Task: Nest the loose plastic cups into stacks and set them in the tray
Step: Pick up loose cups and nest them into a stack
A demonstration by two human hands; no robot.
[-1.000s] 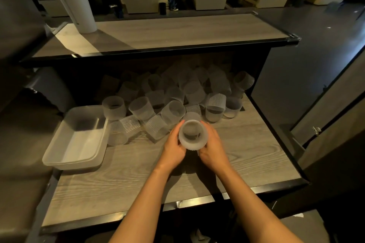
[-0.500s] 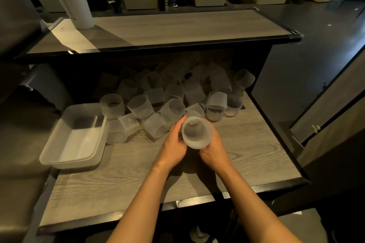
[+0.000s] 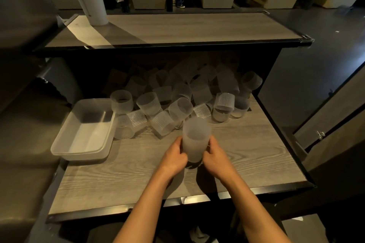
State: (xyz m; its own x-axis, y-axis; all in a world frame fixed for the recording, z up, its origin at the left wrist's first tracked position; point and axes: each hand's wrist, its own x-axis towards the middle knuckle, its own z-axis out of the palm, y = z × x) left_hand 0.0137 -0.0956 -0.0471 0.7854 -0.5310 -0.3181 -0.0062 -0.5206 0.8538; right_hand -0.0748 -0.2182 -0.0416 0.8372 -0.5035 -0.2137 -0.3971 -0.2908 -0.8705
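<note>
Both hands, left (image 3: pixel 174 157) and right (image 3: pixel 215 156), grip the stack (image 3: pixel 195 140) upright over the bench (image 3: pixel 246 150), tray (image 3: pixel 87 130) at nine o'clock; I judge squeezing could bow it, or carrying could clip the cups (image 3: pixel 169 108).

Two bare forearms are reaching in from the bottom edge of the head view, and no sleeve, watch, band or ring is showing on either one. The left hand (image 3: pixel 174 159) and the right hand (image 3: pixel 216 159) are both going ungloved. The arms are looking slim and smooth, each narrowing toward the wrist. Nothing worn is showing from the wrists down to where the frame is cutting them off.
</note>
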